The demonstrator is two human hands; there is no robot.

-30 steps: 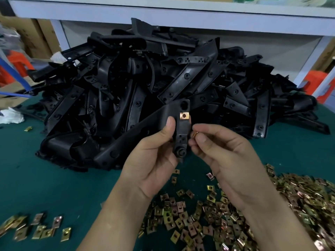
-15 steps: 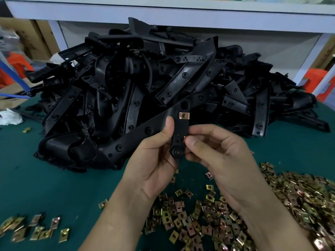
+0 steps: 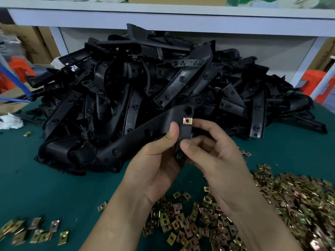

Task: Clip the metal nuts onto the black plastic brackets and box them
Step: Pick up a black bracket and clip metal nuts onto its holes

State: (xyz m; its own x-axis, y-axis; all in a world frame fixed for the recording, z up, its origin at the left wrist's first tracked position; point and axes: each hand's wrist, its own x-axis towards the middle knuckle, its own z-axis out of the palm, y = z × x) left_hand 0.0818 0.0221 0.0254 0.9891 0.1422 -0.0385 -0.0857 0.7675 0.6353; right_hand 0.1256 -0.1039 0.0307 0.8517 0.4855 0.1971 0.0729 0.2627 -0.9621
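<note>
Brass-coloured square metal nuts (image 3: 181, 229) lie loose, nearer than the long black plastic bracket (image 3: 137, 140) that both hands grip. Left hand (image 3: 154, 169) has thumb on its face & fingers curled behind; right hand (image 3: 217, 160) pinches its lower tab, can't tell if a nut's in that pinch. One clipped nut (image 3: 187, 121) sits at the bracket's top, so prob. brace w/ left & push the next clip on square; heap of black brackets (image 3: 181, 84) lies behind it.
</note>
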